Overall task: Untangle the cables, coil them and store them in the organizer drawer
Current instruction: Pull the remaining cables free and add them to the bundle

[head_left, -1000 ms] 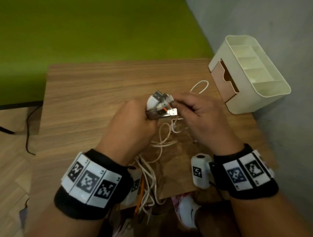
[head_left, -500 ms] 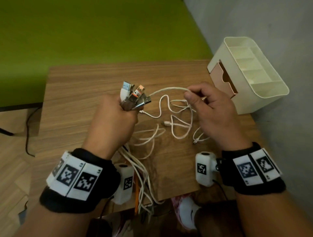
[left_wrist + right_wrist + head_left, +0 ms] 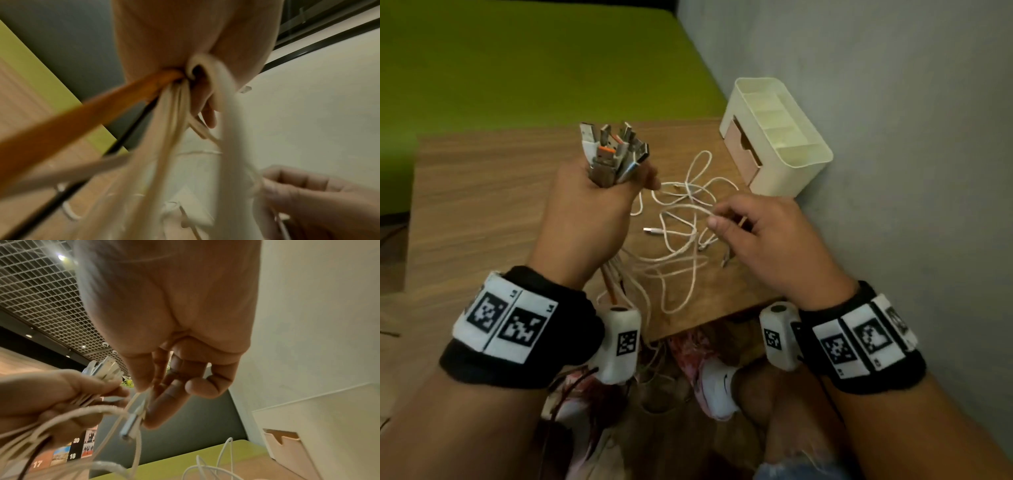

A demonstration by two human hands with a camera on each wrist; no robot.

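Gripping a bundle of USB plugs [image 3: 616,154] upright in a fist, the left hand [image 3: 592,212] stands apart from the right hand [image 3: 760,236], whose thumb and fingertips pinch one white cable [image 3: 685,209] near its small connector. The cables' loose lengths lie tangled on the wooden table [image 3: 482,192] between the hands, some trailing off its near edge. The organizer [image 3: 774,150] sits against the wall, its drawer [image 3: 743,150] pushed in. These cords look light, limp and snag-prone; the rigid plugs probably give the surest hold, pulling gently.
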